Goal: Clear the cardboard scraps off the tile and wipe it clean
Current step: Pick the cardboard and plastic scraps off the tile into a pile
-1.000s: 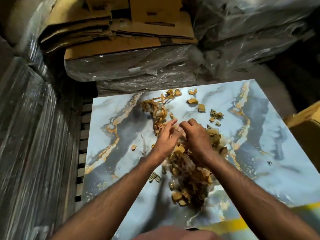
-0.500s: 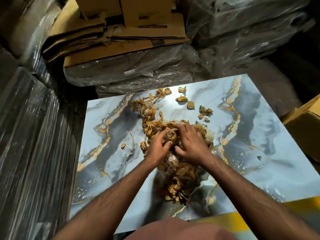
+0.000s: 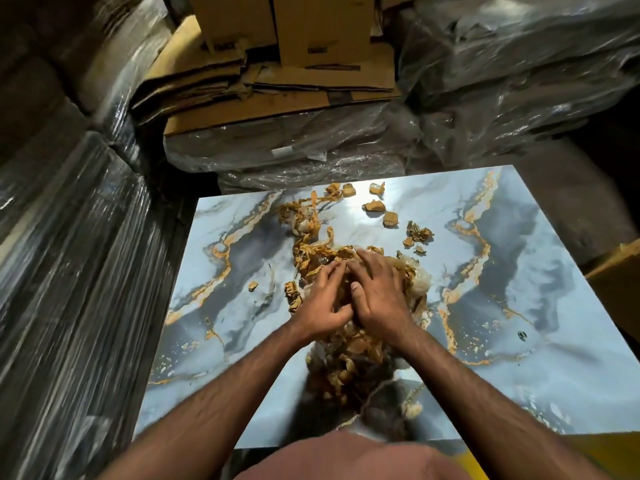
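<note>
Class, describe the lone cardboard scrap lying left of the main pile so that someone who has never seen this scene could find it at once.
Start at the glossy blue-grey marble tile with gold veins. Both hands press on the big scrap pile at its middle. Left of the left hand, one small tan cardboard scrap lies alone on the tile, apart from the pile, while other loose bits cluster near the far edge.

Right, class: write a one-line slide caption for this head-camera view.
Both hands, left hand and right hand, press on the pile of cardboard scraps on the marbled tile.
</note>
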